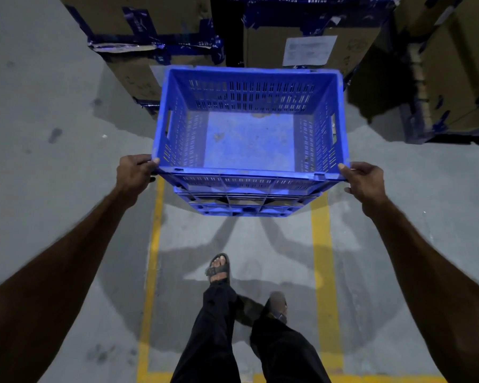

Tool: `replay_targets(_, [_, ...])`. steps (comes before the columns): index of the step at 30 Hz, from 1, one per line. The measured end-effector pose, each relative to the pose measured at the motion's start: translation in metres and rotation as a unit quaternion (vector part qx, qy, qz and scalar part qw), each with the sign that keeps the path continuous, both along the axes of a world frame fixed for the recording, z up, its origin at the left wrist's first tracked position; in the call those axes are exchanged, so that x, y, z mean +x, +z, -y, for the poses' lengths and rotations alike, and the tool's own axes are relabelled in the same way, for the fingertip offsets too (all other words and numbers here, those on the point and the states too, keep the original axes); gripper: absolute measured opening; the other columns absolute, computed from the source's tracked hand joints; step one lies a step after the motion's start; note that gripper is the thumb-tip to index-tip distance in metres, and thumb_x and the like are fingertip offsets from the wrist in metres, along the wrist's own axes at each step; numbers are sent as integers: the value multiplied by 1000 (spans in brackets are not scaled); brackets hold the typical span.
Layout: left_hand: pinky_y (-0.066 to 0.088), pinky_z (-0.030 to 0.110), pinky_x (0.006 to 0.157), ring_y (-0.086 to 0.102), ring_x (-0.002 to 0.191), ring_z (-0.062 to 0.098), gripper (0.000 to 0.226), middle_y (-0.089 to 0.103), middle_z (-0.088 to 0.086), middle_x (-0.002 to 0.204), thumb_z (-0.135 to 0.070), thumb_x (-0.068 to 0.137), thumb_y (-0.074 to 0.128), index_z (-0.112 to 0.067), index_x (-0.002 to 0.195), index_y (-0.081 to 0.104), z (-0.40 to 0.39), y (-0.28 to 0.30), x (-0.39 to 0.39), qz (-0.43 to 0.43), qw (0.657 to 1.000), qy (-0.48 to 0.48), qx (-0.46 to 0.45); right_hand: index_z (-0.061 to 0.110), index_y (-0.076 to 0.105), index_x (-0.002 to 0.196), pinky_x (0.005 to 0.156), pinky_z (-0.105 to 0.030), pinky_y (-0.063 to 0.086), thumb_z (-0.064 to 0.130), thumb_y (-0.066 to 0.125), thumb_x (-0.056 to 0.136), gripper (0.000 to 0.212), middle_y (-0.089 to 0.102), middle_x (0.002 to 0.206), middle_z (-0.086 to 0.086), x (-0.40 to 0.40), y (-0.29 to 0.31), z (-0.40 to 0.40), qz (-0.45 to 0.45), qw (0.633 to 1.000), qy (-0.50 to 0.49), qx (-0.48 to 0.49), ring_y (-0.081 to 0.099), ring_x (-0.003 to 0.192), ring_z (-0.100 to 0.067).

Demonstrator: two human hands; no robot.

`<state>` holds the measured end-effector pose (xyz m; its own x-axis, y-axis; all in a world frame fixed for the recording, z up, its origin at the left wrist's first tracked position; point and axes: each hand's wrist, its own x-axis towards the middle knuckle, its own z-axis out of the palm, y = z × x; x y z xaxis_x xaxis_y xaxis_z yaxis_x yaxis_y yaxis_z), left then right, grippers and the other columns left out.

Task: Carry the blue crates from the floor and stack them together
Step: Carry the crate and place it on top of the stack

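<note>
An empty blue crate point(248, 139) with slotted walls hangs in the air in front of me, above the grey floor. My left hand point(134, 172) grips the near left corner of its rim, thumb on top. At the near right corner my right hand point(367, 179) grips the rim the same way. Both arms are stretched forward. The crate's underside ribs show below the near wall. No other blue crate is visible.
Tall cardboard boxes point(310, 42) with blue tape stand close ahead, more boxes point(454, 73) at the right and left. Yellow floor lines point(321, 258) frame a bay under me. My sandalled feet point(219, 268) are mid-step on the concrete.
</note>
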<state>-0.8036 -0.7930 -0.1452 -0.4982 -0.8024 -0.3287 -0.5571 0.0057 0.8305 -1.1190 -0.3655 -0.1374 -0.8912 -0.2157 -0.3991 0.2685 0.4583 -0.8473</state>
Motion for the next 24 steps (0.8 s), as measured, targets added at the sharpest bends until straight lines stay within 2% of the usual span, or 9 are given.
replay_targets(3, [57, 38, 76, 65, 75, 22, 11, 69, 13, 83, -25, 91, 68, -20, 89, 77, -3, 0, 1, -5, 1000, 8, 7, 14, 68, 94, 58, -28, 55, 38, 81, 86, 28, 70, 92, -12, -2, 2, 0, -9, 1000, 8, -3, 65, 80, -21])
replay_targets(7, [57, 39, 76, 66, 73, 21, 12, 70, 11, 80, -26, 89, 68, -22, 84, 78, -6, -1, 1, -9, 999, 28, 17, 21, 69, 82, 61, -32, 54, 37, 81, 86, 20, 70, 87, -11, -3, 6, 2, -17, 1000, 17, 1, 64, 77, -23])
replay_targets(10, [58, 40, 76, 66, 72, 21, 11, 70, 10, 79, -27, 87, 69, -21, 84, 79, -6, 0, 1, -7, 999, 34, 13, 22, 68, 80, 62, -34, 53, 35, 80, 87, 19, 71, 83, -8, -1, 8, 4, -23, 1000, 18, 7, 64, 77, -25])
replay_targets(15, [59, 40, 76, 66, 72, 21, 10, 71, 11, 80, -26, 86, 70, -21, 87, 79, -7, 4, 2, -8, 1000, 27, 8, 22, 66, 82, 60, -32, 54, 34, 80, 88, 19, 71, 93, -17, -1, 11, 6, -28, 999, 19, 21, 62, 78, -26])
replay_targets(19, [58, 37, 73, 63, 69, 20, 12, 69, 9, 77, -26, 86, 70, -28, 80, 80, -9, 5, 2, -7, 1000, 26, -8, 22, 67, 81, 74, -50, 56, 34, 79, 88, 19, 71, 88, -17, 0, 11, 6, -46, 998, 26, 38, 62, 75, -27])
replay_targets(22, [56, 36, 70, 61, 67, 19, 15, 67, 10, 75, -28, 86, 68, -31, 77, 80, -11, 5, 4, -11, 999, 15, -27, 18, 69, 87, 77, -54, 56, 36, 80, 87, 20, 70, 84, -15, -3, 9, 4, -51, 997, 29, 40, 62, 74, -27])
replay_targets(24, [56, 37, 69, 60, 67, 18, 14, 66, 11, 75, -30, 86, 68, -32, 78, 79, -12, 4, 8, -14, 999, 12, -34, 20, 69, 84, 76, -53, 57, 37, 80, 86, 19, 70, 78, -10, -5, 8, 5, -55, 997, 37, 42, 62, 73, -25])
